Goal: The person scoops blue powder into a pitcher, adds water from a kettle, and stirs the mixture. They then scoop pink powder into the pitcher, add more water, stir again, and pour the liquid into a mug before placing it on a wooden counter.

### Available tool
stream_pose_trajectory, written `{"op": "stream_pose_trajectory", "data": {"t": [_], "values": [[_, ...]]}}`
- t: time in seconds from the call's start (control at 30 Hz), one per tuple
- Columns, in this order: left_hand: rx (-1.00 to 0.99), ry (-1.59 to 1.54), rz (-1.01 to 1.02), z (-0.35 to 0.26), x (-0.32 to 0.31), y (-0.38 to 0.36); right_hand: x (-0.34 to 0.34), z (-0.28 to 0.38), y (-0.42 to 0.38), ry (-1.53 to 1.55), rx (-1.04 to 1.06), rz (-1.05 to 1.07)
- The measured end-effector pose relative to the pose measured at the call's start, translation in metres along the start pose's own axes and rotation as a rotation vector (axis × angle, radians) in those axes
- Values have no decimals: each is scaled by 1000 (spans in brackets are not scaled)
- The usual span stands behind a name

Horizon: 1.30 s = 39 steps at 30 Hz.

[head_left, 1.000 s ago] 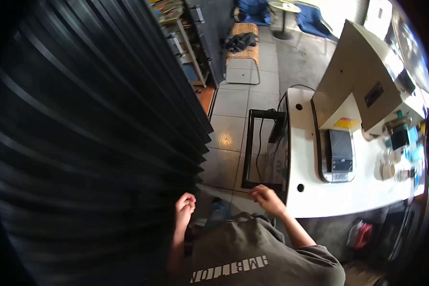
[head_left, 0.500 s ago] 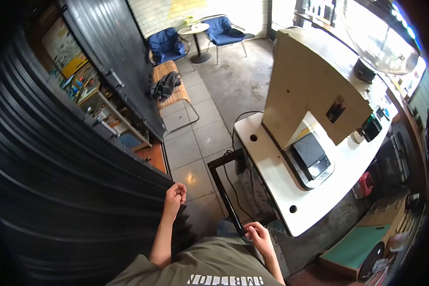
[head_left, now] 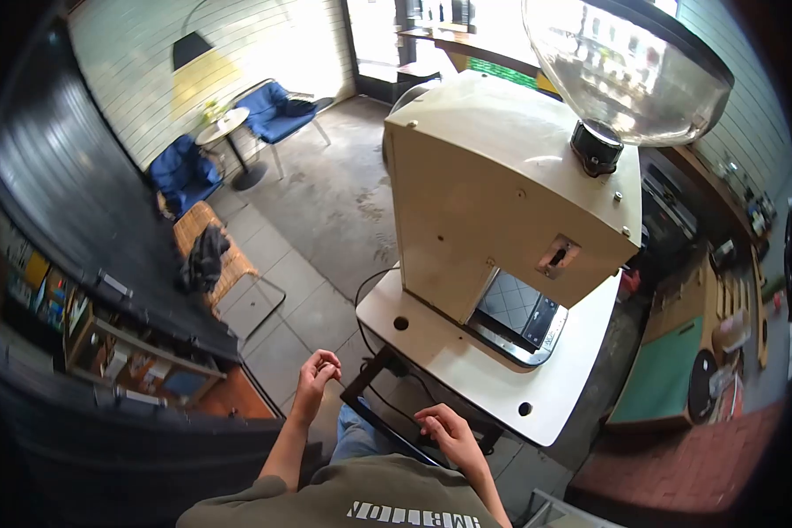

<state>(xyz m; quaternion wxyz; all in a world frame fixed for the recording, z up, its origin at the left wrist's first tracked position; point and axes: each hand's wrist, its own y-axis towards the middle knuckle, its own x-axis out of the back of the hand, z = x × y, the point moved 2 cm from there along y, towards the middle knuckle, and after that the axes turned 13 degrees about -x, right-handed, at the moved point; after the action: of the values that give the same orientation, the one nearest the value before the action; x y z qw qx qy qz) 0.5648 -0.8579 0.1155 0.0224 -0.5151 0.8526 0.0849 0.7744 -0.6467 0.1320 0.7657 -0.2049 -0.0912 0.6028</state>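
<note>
My left hand (head_left: 315, 385) is raised in front of my body with its fingers loosely bent and nothing visible in them. It is left of the black metal bar (head_left: 370, 374) beside the table. My right hand (head_left: 450, 433) hovers near the front edge of the white table (head_left: 440, 361), fingers slightly curled and apart, holding nothing I can see. A large beige coffee grinder (head_left: 466, 176) stands on that table. Its clear hopper (head_left: 629, 79) sits on top above a black knob (head_left: 597, 148). A dark reflective tray (head_left: 506, 308) lies at the grinder's base.
A wicker bench (head_left: 229, 277) with a dark cloth (head_left: 205, 258) on it is at left, near blue chairs (head_left: 183, 174) and a small round table (head_left: 223, 126). Corrugated black metal (head_left: 53, 176) and a shelf (head_left: 141, 356) line the left side. A green panel (head_left: 658, 377) stands at right.
My view has swung right and moved closer to the grinder, whose hopper now shows more fully. My right hand is apart from the black bar it was beside before.
</note>
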Motion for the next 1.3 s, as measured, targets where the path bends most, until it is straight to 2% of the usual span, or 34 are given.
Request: {"op": "stream_pose_trajectory", "data": {"t": [0.17,0.3,0.4,0.53,0.67,0.73,0.83,0.87,0.93,1.07,1.13,1.3], "values": [[5,-40,212,15,33,74,-30,11,50,-21,59,-214],[82,10,452,20,64,126,-76,21,98,31,-16,-405],[58,17,589,9,85,155,-115,43,126,67,-6,-405],[84,-28,617,16,116,186,-147,54,149,79,-15,-396],[41,-23,574,6,123,193,-149,61,154,56,-45,-367],[77,-140,552,11,126,192,-147,51,163,114,36,-375],[104,-245,572,0,127,186,-143,59,171,91,15,-364],[107,-236,566,-1,129,184,-142,58,174,82,19,-379],[179,-129,687,-2,130,182,-141,61,180,101,34,-367],[177,-64,661,4,142,179,-146,57,201,105,37,-305],[116,-84,647,13,152,182,-150,70,207,71,43,-252],[210,19,644,22,169,216,-160,87,245,44,3,-197]]}}
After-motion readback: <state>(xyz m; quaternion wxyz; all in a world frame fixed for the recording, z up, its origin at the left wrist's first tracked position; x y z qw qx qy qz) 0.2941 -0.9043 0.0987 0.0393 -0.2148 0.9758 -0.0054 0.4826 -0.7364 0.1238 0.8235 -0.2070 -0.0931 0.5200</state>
